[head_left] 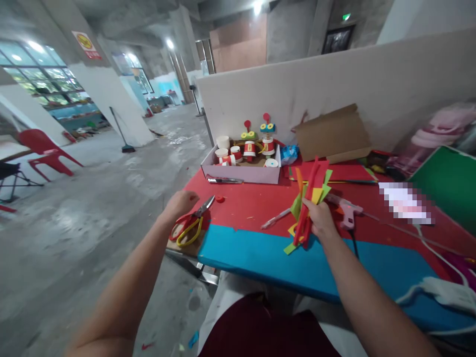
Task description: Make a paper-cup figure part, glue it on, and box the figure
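My right hand [319, 215] grips a bundle of coloured paper strips [310, 198], mostly red with some green, yellow and orange, above the red and blue table covering. My left hand [182, 203] is closed at the table's left edge, just behind a pair of scissors [189, 225]. Whether anything is inside its fingers is hidden. The scissors have one red and one yellow handle, and their blades point away to the right. A small red cap-like piece [220, 199] lies by the blade tip. To the right of the bundle is a pink glue gun [348, 214].
A shallow box [241, 174] at the back holds paper cups and two paper-cup figures. In front of it lies a utility knife [225, 181]. Brown cardboard [330, 134] leans on the partition. A white power strip [448, 292] and its cables are at the right.
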Motion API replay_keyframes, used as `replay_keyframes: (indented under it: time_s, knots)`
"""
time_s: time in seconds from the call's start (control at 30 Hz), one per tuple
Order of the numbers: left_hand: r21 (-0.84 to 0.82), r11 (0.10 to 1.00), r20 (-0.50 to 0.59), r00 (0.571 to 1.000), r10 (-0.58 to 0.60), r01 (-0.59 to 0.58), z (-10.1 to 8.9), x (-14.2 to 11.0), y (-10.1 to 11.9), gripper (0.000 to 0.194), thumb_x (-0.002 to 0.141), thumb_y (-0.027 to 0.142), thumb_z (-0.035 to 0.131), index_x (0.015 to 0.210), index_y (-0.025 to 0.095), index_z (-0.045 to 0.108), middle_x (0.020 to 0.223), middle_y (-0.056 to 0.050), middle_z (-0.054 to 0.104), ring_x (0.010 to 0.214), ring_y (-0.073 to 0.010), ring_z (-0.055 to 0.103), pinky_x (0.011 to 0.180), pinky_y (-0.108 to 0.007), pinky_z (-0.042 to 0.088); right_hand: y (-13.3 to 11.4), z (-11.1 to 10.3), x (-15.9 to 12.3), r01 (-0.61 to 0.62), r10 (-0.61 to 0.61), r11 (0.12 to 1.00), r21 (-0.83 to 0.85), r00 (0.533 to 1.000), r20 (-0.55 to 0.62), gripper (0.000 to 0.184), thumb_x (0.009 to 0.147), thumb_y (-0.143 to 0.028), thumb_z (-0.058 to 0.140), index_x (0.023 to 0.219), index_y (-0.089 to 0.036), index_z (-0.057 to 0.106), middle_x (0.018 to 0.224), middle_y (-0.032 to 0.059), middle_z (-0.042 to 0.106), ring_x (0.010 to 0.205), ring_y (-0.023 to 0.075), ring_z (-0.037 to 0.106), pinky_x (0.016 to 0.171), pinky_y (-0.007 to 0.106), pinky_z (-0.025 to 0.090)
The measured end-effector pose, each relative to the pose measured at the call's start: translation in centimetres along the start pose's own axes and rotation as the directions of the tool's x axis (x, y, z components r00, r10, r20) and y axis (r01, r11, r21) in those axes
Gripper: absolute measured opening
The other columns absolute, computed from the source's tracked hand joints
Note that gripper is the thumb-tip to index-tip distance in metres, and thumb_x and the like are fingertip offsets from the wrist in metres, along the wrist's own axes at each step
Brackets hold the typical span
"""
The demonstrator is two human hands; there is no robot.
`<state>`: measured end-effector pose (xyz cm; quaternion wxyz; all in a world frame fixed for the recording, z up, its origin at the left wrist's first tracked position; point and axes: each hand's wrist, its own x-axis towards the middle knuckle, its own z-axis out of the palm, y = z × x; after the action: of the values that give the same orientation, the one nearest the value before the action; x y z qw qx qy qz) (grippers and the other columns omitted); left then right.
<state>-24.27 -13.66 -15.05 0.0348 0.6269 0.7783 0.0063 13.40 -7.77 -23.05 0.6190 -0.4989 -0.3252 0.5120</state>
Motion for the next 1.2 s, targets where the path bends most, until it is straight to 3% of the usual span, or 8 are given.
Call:
replay_keyframes:
  time_s: [0.1,0.2,0.4,0.57,0.73,0.9,1.03,1.2]
  knots:
    - [0.002,1.0,0.059,0.998,0.025,-0.026,1.6,0.0,0.9,0.031,0.085,0.037,0.048,0.101,0.021,0.067,0.102,-0.008,0.07,0.088,-0.0214,0.064,0.068,-0.024,0.044,0.0,0.0,0.0,0.005,-0.005,1.0,0.008,1.0,0.0,0.022,0.055,-0.023,0.072,0.075,-0.016,0.067,0.062,0.0013,0.07,0.062,0.0224,0.069,0.051,0.028,0.055]
    - [0.045,0.999,0.048,0.999,0.025,-0.027,2.8,-0.3,1.8,0.032,0.083,0.039,0.051,0.106,0.021,0.063,0.105,-0.009,0.068,0.091,-0.0223,0.063,0.068,-0.024,0.043,-0.1,0.0,0.0,0.004,-0.004,1.0,0.028,1.0,-0.028,0.021,0.055,-0.022,0.071,0.075,-0.016,0.067,0.061,0.0016,0.07,0.059,0.0219,0.069,0.049,0.027,0.055]
    - [0.062,0.998,-0.023,1.0,0.0,0.001,3.1,0.6,2.7,0.029,0.089,0.032,0.043,0.101,0.014,0.063,0.102,-0.016,0.066,0.094,-0.0272,0.062,0.069,-0.029,0.046,-0.3,0.3,-0.2,-0.024,0.025,0.998,0.05,0.999,-0.027,0.016,0.056,-0.019,0.071,0.072,-0.016,0.068,0.06,0.0014,0.07,0.055,0.0199,0.068,0.047,0.026,0.055]
    - [0.026,0.989,-0.086,0.985,0.147,-0.145,3.9,2.1,5.1,0.033,0.093,0.03,0.043,0.122,0.02,0.056,0.116,-0.011,0.059,0.105,-0.0219,0.058,0.082,-0.026,0.046,-0.5,0.4,-0.3,0.001,0.001,0.999,0.047,0.998,-0.055,0.018,0.056,-0.017,0.07,0.074,-0.015,0.068,0.058,-0.0003,0.069,0.056,0.0198,0.068,0.047,0.025,0.055]
    - [0.013,0.972,-0.092,0.967,0.237,-0.236,4.8,2.9,6.6,0.022,0.089,0.022,0.051,0.107,0.022,0.063,0.107,-0.007,0.063,0.103,-0.02,0.059,0.084,-0.025,0.045,-0.8,0.6,-0.6,-0.014,0.017,0.998,0.065,0.998,-0.053,0.019,0.054,-0.017,0.071,0.072,-0.015,0.067,0.055,-0.0004,0.068,0.055,0.0208,0.068,0.045,0.025,0.055]
    - [0.009,0.998,-0.206,0.976,0.065,-0.064,2.4,5.2,3.6,0.035,0.088,0.013,0.04,0.12,0.017,0.053,0.115,-0.013,0.06,0.106,-0.0231,0.058,0.083,-0.03,0.046,-1.0,0.8,-0.7,-0.044,0.049,0.997,0.069,0.997,-0.062,0.017,0.055,-0.014,0.069,0.072,-0.015,0.067,0.052,-0.0013,0.066,0.048,0.0189,0.065,0.041,0.024,0.054]
    - [0.01,0.999,-0.175,0.984,-0.029,0.032,0.9,6.7,0.5,0.03,0.085,0.014,0.044,0.11,0.013,0.06,0.105,-0.013,0.066,0.095,-0.0239,0.061,0.078,-0.03,0.047,-0.9,0.6,-0.7,-0.018,0.022,0.998,0.062,0.998,-0.063,0.018,0.056,-0.016,0.071,0.073,-0.015,0.067,0.056,-0.0002,0.068,0.052,0.0195,0.067,0.045,0.025,0.055]
    - [0.03,1.0,-0.129,0.992,0.001,0.003,-0.1,4.3,-1.8,0.032,0.086,0.017,0.041,0.11,0.016,0.063,0.112,-0.01,0.065,0.098,-0.0193,0.06,0.08,-0.024,0.044,-0.3,0.3,-0.4,0.024,-0.023,0.999,0.03,0.999,-0.033,0.018,0.059,-0.02,0.071,0.076,-0.016,0.067,0.062,0.0012,0.07,0.06,0.0204,0.069,0.048,0.025,0.056]
